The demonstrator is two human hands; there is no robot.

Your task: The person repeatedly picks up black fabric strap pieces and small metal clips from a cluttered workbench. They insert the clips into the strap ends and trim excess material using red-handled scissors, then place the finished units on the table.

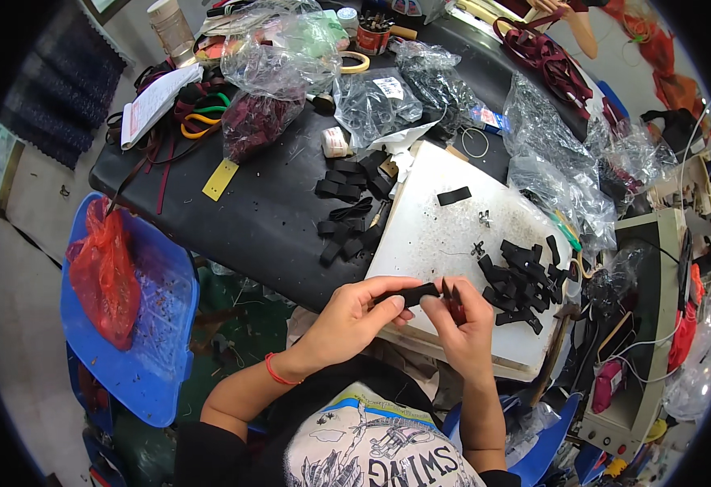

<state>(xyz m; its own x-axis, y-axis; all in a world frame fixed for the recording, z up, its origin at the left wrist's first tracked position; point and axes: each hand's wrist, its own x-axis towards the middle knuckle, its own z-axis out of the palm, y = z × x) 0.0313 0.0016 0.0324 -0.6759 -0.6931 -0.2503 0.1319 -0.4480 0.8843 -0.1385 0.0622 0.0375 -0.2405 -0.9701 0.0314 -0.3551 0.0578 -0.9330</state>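
My left hand (pixel 359 318) is closed on a short black strap (pixel 408 297), pinching it between thumb and fingers above the near edge of the white board (pixel 408 219). My right hand (pixel 465 325) is closed around a small hand tool (pixel 454 303) with dark red and black parts; its exact kind is hard to make out. The right thumb also presses at the strap's right end. A heap of short black straps (pixel 522 280) lies on the board, right of my hands. Farther up sit one single black strap (pixel 454 196) and small metal pieces (pixel 484 217).
Looped black straps (pixel 343 231) lie left of the board on the black table (pixel 234 219). Clear plastic bags (pixel 270 49), a notebook (pixel 157 105) and orange-handled scissors (pixel 201 123) are toward the back. A blue chair (pixel 157 357) with a red bag (pixel 105 284) stands left. Another person's hand (pixel 570 20) shows far right.
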